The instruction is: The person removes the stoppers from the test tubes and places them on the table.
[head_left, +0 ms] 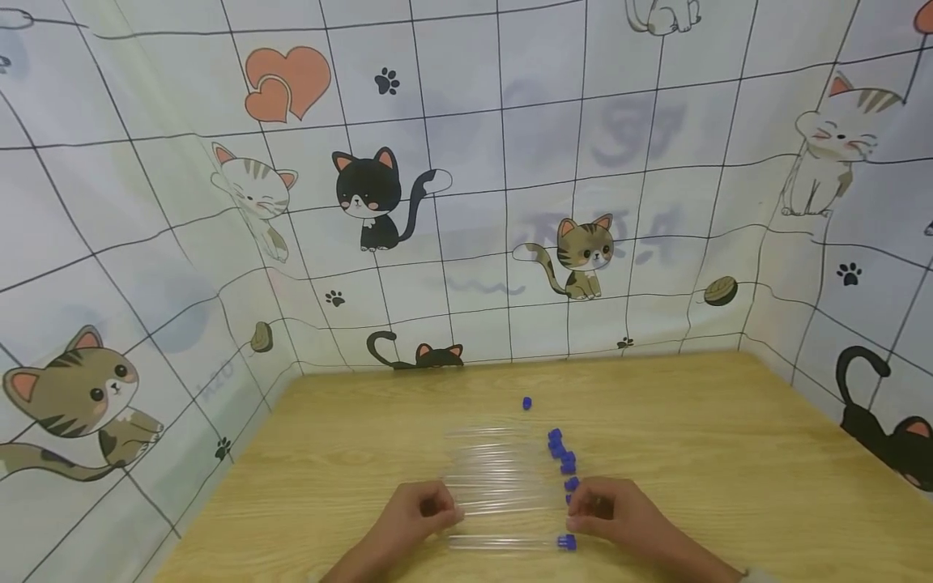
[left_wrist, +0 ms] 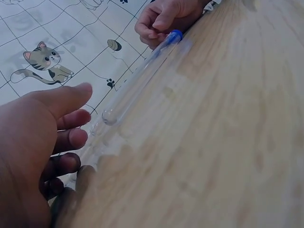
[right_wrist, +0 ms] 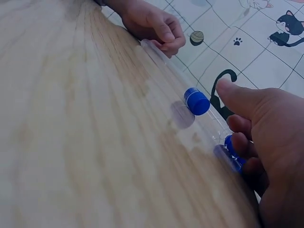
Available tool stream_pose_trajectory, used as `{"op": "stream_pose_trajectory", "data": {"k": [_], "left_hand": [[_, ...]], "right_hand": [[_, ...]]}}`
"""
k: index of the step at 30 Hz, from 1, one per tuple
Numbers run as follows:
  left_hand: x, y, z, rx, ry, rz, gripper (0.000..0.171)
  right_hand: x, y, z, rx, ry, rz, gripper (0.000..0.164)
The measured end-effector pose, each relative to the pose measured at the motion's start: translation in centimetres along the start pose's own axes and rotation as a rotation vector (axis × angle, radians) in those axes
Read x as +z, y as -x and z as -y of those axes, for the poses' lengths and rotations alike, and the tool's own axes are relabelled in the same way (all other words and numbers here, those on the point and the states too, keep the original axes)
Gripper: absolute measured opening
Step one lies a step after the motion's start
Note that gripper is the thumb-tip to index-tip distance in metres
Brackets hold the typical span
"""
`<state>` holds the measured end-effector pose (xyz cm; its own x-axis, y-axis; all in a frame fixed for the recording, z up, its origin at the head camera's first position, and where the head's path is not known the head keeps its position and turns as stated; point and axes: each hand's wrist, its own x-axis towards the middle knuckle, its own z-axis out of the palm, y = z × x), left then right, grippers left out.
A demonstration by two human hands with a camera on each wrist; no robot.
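Note:
A clear test tube with a blue cap [head_left: 566,542] lies crosswise on the table, nearest the front. Just beyond it, my left hand [head_left: 417,512] is by the rounded ends of several clear tubes [head_left: 496,490] lying side by side. Its fingers are loosely bent with nothing between thumb and fingers, as the left wrist view shows. My right hand [head_left: 619,512] is beside the capped end of the front tube, fingers relaxed and nothing held. Behind its fingers, more blue caps [right_wrist: 230,145] are partly hidden.
Several blue caps [head_left: 562,453] form a slanting line along the right ends of the tubes. One blue cap [head_left: 527,403] sits apart, farther back. A wood-grain table [head_left: 729,453] carries everything, with a cat-patterned cloth [head_left: 474,243] enclosing its back and sides.

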<state>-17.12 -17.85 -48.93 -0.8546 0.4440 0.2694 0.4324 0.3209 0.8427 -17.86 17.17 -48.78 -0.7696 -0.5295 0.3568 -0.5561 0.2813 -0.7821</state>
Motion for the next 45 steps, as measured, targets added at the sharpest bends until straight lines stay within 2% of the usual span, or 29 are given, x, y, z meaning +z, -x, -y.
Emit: {"op": "stream_pose_trajectory", "data": {"k": [4,8,13,18,23,34,45], "left_hand": [[-0.3,0.1,0.2,0.005,-0.001,0.074,0.011],[-0.6,0.1,0.2,-0.016,0.01,0.103,0.009],[-1.0,0.1,0.0,-0.025,0.066,0.162,0.013],[-1.1,0.1,-0.1,-0.005,0.094,0.221,0.017],[-1.1,0.0,0.0,-0.015,0.079,0.238,0.018],[-1.1,-0.2,0.2,0.012,0.065,0.27,0.018],[-1.0,-0.1,0.0,0.094,0.125,0.296,0.018]], "right_hand": [[0.1,0.1,-0.1,-0.044,0.026,-0.003,0.006],[0.1,0.1,-0.1,-0.06,0.018,0.006,0.007],[0.1,0.2,0.0,-0.056,-0.014,0.061,0.011],[0.0,0.1,-0.2,-0.115,-0.072,0.135,0.014],[0.0,0.1,-0.4,-0.156,-0.124,0.185,0.016],[0.1,0.1,-0.7,-0.182,-0.122,0.207,0.017],[0.0,0.0,-0.1,-0.122,-0.074,0.239,0.017]]}}
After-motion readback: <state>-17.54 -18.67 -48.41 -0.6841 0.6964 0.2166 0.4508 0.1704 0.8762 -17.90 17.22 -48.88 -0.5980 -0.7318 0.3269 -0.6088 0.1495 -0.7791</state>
